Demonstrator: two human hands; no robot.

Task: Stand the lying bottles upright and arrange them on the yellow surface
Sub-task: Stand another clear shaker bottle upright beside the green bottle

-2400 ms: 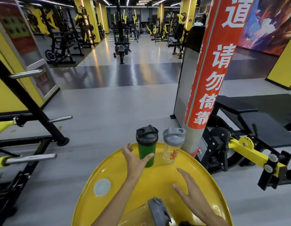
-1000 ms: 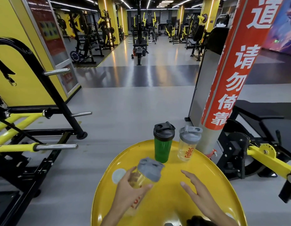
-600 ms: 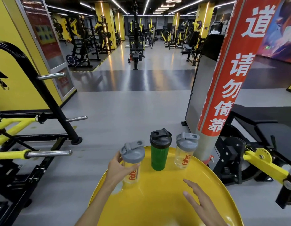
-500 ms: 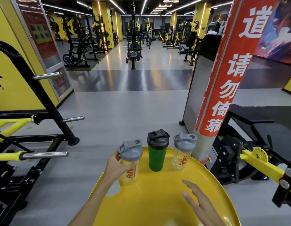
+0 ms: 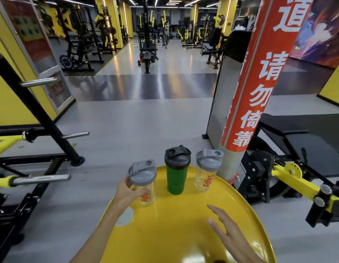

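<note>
Three shaker bottles stand upright in a row at the far edge of the round yellow surface. On the left is a clear bottle with a grey lid, and my left hand is wrapped around its left side. A green bottle with a black lid stands in the middle. Another clear, grey-lidded bottle is on the right. My right hand hovers flat over the near right part of the surface, fingers spread, holding nothing.
A red and grey pillar rises just behind the right bottle. A black and yellow gym machine sits to the right, and a rack with chrome pegs to the left. A pale round patch marks the surface's left rim.
My left hand lifted the clear bottle from lying at the near edge, turned it upright and set it left of the green bottle. My right hand stayed over the surface.
</note>
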